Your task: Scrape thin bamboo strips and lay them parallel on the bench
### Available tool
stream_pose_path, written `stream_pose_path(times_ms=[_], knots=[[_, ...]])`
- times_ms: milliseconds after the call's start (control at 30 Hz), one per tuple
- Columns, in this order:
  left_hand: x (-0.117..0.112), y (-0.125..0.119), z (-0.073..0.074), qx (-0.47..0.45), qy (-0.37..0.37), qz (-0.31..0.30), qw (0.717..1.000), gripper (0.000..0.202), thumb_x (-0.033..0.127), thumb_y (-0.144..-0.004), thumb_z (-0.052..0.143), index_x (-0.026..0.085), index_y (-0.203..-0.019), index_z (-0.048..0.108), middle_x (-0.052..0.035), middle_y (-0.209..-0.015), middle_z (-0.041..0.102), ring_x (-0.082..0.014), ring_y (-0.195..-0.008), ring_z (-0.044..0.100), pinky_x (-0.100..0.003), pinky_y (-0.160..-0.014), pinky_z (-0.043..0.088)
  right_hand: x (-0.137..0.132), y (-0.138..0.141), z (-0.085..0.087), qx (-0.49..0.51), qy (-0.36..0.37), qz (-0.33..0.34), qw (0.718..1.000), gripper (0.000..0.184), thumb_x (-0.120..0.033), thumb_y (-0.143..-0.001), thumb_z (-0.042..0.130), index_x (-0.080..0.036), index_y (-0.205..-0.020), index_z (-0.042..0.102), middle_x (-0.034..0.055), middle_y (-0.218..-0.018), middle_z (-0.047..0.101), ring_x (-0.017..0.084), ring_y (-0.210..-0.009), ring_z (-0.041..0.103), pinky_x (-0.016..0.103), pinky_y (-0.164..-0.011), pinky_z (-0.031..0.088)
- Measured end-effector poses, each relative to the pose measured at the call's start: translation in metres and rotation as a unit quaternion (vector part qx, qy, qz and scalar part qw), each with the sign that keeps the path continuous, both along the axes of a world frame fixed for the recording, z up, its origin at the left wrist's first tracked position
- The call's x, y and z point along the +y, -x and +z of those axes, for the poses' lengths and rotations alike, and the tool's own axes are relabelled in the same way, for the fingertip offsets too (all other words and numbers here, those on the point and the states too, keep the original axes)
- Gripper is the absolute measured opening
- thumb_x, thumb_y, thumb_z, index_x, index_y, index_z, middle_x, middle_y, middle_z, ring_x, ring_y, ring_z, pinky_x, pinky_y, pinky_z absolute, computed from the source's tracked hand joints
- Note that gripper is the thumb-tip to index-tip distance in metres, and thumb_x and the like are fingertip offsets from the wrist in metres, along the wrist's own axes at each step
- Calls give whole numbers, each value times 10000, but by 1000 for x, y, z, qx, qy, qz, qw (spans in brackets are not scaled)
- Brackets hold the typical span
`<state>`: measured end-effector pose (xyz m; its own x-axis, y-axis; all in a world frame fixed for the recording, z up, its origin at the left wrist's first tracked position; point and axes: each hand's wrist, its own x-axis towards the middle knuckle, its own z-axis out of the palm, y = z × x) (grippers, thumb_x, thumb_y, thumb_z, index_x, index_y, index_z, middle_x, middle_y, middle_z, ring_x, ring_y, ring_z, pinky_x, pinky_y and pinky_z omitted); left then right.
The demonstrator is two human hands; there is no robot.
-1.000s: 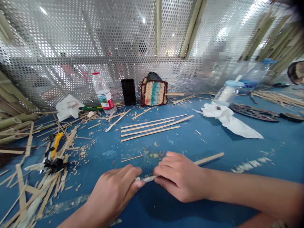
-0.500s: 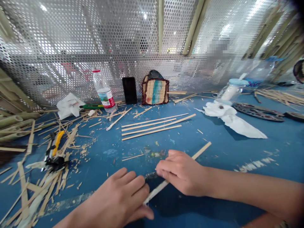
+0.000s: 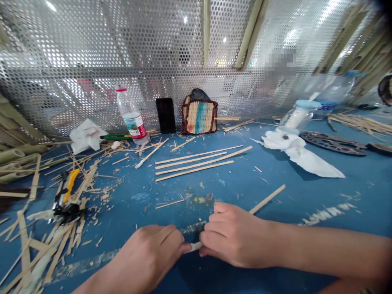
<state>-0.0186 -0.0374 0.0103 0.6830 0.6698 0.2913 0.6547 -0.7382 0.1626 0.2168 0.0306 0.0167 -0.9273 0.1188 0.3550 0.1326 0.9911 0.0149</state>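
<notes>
A pale bamboo strip (image 3: 267, 199) runs slantwise through both hands above the blue table (image 3: 257, 277). My left hand (image 3: 154, 251) pinches it near its lower end, thumb against the curled fingers. Close beside it, my right hand (image 3: 231, 234) is closed around the strip, which sticks out past the knuckles toward the upper right. A short whitish stretch of the strip shows between the two hands; its lower end is hidden. Beyond the hands lie several cut bamboo strips (image 3: 196, 169), roughly side by side.
At left, a yellow-handled tool (image 3: 70, 185) lies among bamboo scraps (image 3: 33, 245). Along the perforated metal screen (image 3: 147, 49) stand a water bottle (image 3: 132, 116), a black phone (image 3: 165, 116) and a small woven basket (image 3: 199, 116). Crumpled tissue (image 3: 294, 149) and a lidded cup (image 3: 297, 116) sit at right.
My left hand has closed its thumb and fingers on the strip. My right hand has shifted slightly down, and the strip's far end now reaches farther to the right.
</notes>
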Motion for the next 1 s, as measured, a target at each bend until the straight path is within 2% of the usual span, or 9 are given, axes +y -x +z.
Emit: stream_pose_path(times_ms=[133,233,333,400,467,567,800,900,1000], knots=[[7,3,8,-9,86,-36,996,300,330,-1023,328,201,-807,490,27,-719,578,-113,-591,531,-251,-531,361,6,0,0,0,-36,19,999,294,-302,-1010,426,-172,-769,532,-28,-641,549,128,-574,419,317,-635,240],[10,5,14,-5,102,-66,993,416,486,-1002,273,201,-786,485,13,-717,573,-118,-590,514,-253,-526,355,11,0,0,4,-14,2,1000,283,-322,-1001,444,-173,-786,552,-28,-633,562,129,-576,433,312,-662,256],[8,5,16,-9,113,-65,991,489,602,-959,252,204,-844,510,-1,-741,587,-137,-611,533,-268,-528,363,14,0,-1,-5,6,-7,1000,287,-319,-992,450,-168,-784,579,-18,-639,585,123,-576,451,311,-675,256],[6,4,16,6,116,-47,992,372,514,-985,323,205,-895,509,-4,-782,603,-148,-648,560,-271,-548,377,16,-1,-2,-10,18,-12,1000,309,-332,-991,442,-169,-772,587,-10,-642,595,122,-577,456,316,-670,249],[5,4,15,28,110,-31,993,210,333,-1002,363,205,-905,498,-2,-803,605,-149,-669,570,-268,-568,388,17,-1,-3,-9,31,-16,999,327,-349,-990,435,-172,-757,582,-6,-634,594,125,-583,461,322,-667,244],[5,4,10,30,94,-18,995,198,206,-1001,327,205,-893,493,2,-783,590,-146,-659,563,-261,-582,399,15,-2,-3,-1,40,-19,999,326,-350,-990,437,-173,-748,562,-9,-634,590,125,-590,460,321,-664,242],[3,9,-2,15,12,-1,1000,225,201,-1016,314,208,-882,494,27,-699,579,-140,-547,532,-276,-519,364,5,-2,2,-6,-5,-6,1000,290,-286,-986,435,-174,-738,536,-17,-618,566,127,-556,424,323,-647,244],[3,7,1,15,-14,-1,1000,268,249,-1022,333,213,-799,477,37,-641,556,-131,-512,520,-285,-490,336,3,-2,0,-13,-17,10,1000,278,-270,-981,429,-174,-743,536,-18,-610,561,126,-542,415,326,-628,233],[4,4,10,18,-20,-22,999,313,331,-1023,327,213,-766,462,36,-637,561,-132,-514,520,-289,-482,329,2,-2,-2,-19,8,-1,1000,265,-286,-973,436,-178,-753,539,-13,-623,583,129,-551,435,329,-642,238]])
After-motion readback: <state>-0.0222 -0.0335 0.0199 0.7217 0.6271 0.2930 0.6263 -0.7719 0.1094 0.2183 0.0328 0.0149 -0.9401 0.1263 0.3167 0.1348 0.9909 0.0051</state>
